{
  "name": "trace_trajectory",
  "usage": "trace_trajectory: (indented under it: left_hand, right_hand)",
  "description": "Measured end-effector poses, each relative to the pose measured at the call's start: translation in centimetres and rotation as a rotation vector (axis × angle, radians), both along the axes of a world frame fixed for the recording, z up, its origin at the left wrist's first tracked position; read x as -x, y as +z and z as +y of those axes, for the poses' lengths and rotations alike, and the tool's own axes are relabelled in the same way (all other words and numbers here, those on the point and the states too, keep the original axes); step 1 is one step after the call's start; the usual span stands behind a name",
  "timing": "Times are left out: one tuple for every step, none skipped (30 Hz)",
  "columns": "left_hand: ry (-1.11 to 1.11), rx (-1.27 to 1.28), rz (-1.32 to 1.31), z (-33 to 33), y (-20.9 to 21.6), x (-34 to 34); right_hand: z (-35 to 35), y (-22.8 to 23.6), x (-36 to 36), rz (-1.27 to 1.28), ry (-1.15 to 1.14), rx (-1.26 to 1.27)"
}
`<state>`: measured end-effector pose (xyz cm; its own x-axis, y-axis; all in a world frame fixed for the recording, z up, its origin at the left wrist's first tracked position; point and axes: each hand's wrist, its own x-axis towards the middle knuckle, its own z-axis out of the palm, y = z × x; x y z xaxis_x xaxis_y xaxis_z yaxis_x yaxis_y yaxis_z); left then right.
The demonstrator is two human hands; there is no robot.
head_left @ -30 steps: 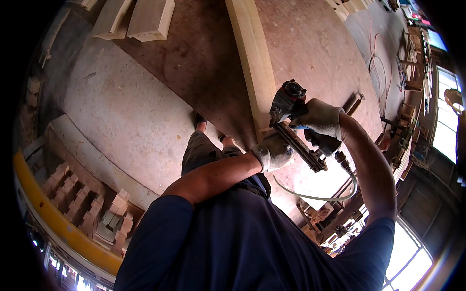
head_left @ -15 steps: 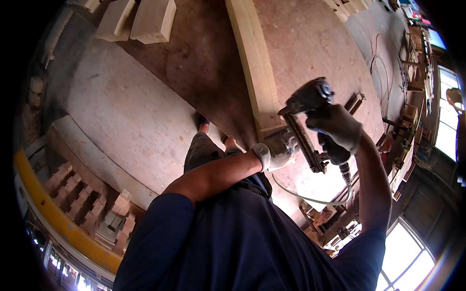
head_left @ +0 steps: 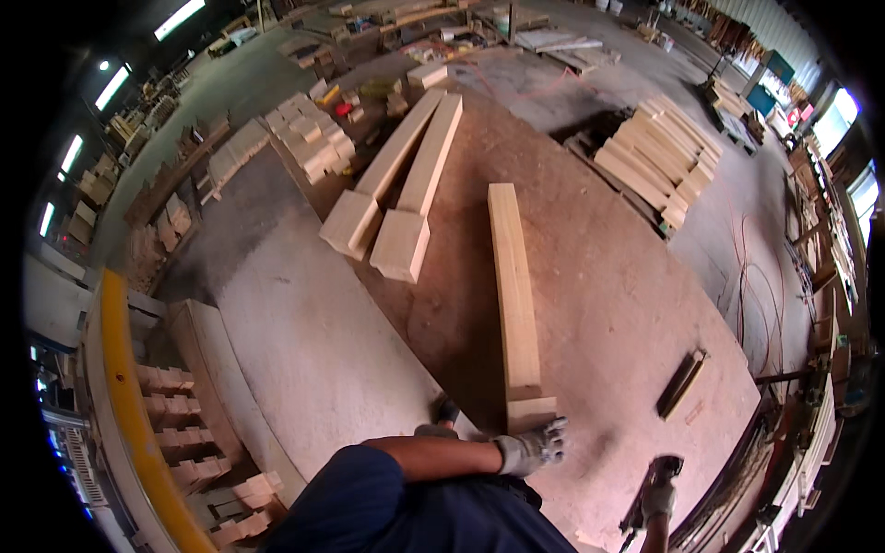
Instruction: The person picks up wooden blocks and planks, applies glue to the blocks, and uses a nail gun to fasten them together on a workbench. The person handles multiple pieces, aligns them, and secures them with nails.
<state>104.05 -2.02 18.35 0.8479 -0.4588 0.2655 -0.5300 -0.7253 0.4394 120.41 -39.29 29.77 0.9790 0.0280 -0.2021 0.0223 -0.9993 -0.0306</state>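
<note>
A long squared wooden post lies on the brown tabletop, running away from me. A short wooden piece sits at its near end. My left hand, in a grey work glove, is at that piece's near right corner, with its fingers curled against it; the palm side is hidden. To the right and lower, my gloved right hand is wrapped round a dark nail gun, held apart from the post. The nail gun's lower part is blurred.
Two posts with thick square ends lie at the far left of the table. A narrow dark and brass-coloured strip lies to the right. Stacked wooden pieces stand beyond the far right edge. A yellow rail runs along the left.
The view has lifted to show more of the table and workshop. My right hand has moved the nail gun away from the post, down and to the right. My left hand stays by the post's near end.
</note>
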Motion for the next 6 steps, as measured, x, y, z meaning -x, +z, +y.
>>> trace_trajectory:
  left_hand:
    - [0.019,0.127,0.033,2.8,-0.8,0.4]
    - [0.035,0.093,0.031,6.3,-0.4,1.3]
    - [0.036,0.063,0.025,9.8,0.2,2.0]
    - [0.024,-0.131,-0.016,13.8,1.6,2.4]
    - [0.061,-0.271,0.033,17.1,3.0,2.7]
    - [0.099,-0.413,0.087,20.4,4.6,2.8]
  right_hand:
    - [-1.1,-0.8,1.0,-0.015,-0.064,-0.035]
    - [-2.0,-1.4,1.5,-0.019,-0.114,-0.064]
    - [-2.9,-2.3,1.9,-0.034,-0.185,-0.032]
    - [-4.0,-3.1,2.4,-0.044,-0.253,0.004]
    - [-5.0,-4.2,3.0,-0.121,-0.266,0.05]
    - [-5.0,-4.6,2.8,-0.117,-0.262,0.041]
